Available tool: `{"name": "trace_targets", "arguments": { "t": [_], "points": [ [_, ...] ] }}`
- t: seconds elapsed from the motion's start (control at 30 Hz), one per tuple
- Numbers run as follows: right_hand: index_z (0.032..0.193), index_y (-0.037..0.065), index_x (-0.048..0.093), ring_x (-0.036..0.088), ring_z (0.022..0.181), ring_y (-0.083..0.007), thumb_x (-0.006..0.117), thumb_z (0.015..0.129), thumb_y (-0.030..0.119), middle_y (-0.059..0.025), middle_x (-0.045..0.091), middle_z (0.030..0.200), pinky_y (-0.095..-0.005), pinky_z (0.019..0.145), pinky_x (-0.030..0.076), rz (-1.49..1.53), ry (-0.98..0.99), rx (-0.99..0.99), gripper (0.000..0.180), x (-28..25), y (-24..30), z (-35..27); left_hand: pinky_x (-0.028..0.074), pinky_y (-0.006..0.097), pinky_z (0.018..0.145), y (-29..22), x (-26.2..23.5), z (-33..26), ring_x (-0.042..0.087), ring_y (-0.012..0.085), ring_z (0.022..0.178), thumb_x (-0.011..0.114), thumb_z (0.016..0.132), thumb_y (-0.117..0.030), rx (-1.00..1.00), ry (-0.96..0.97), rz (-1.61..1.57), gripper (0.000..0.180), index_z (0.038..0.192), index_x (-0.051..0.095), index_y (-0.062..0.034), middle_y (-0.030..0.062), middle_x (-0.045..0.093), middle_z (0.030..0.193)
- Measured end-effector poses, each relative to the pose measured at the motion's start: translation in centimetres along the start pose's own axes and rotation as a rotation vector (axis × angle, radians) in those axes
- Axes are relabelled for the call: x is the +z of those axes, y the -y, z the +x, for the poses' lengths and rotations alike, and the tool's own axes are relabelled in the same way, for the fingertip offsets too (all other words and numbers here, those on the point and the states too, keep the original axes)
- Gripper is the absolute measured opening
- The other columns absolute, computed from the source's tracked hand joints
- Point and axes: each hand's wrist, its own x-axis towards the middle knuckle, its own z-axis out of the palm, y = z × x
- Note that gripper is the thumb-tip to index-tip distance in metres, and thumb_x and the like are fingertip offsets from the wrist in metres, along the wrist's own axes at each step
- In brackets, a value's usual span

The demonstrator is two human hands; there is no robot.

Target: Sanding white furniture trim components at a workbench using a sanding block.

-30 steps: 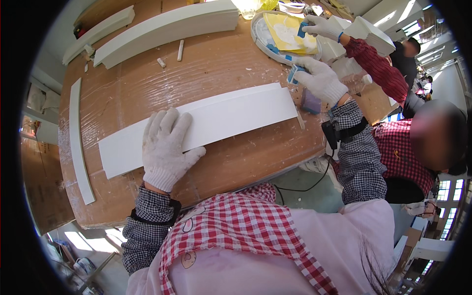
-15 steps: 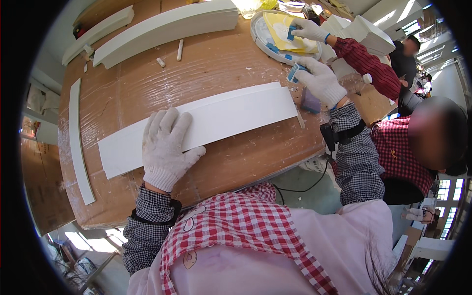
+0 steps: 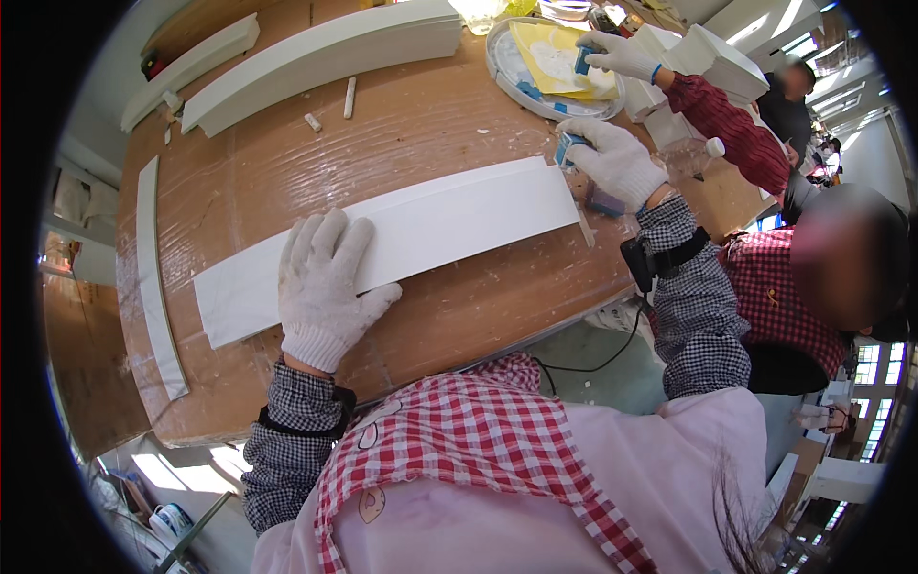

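My left hand (image 3: 325, 287), in a white knit glove, lies flat with its fingers spread on a long white board (image 3: 459, 220). Beneath the board's far edge a second white strip (image 3: 507, 175) shows, slightly offset. Past the board's right end, my gloved right hand (image 3: 622, 167) is closed around a small blue block (image 3: 570, 148), pinched at the fingertips. Part of the block is covered by the fingers. Below that hand a purple-grey block (image 3: 604, 201) rests on the table.
A round tray (image 3: 494, 72) with a yellow sheet and blue pieces stands at the far right. A co-worker's gloved hand (image 3: 622, 55) holds another blue block over it. White boards (image 3: 325, 59) are stacked at the back; a narrow strip (image 3: 151, 277) lies left. A clear bottle (image 3: 684, 158) is at right.
My right hand has shifted slightly away from me with the blue block, which has turned. The co-worker's hand has moved a little right and up. My left hand stays on the board.
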Motion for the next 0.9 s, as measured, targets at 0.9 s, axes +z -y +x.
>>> {"name": "trace_targets", "arguments": {
  "t": [0.9],
  "points": [
    [0.127, 0.000, 0.060, 0.063, 0.090, -0.0122, 0.060, 0.092, 0.017, -0.0067, 0.067, 0.104, -0.0271, 0.081, 0.051, 0.559, -0.102, 0.220, 0.038, 3.8, -2.4, -7.6, 0.035, 0.048, 0.112, -0.4, 0.8, -0.3, 0.043, 0.0351, 0.131, 0.079, 0.064, -0.041, 0.005, 0.001, 0.033, 0.074, 0.127, 0.057, -0.0115, 0.0104, 0.051, 0.135]
  ]
}}
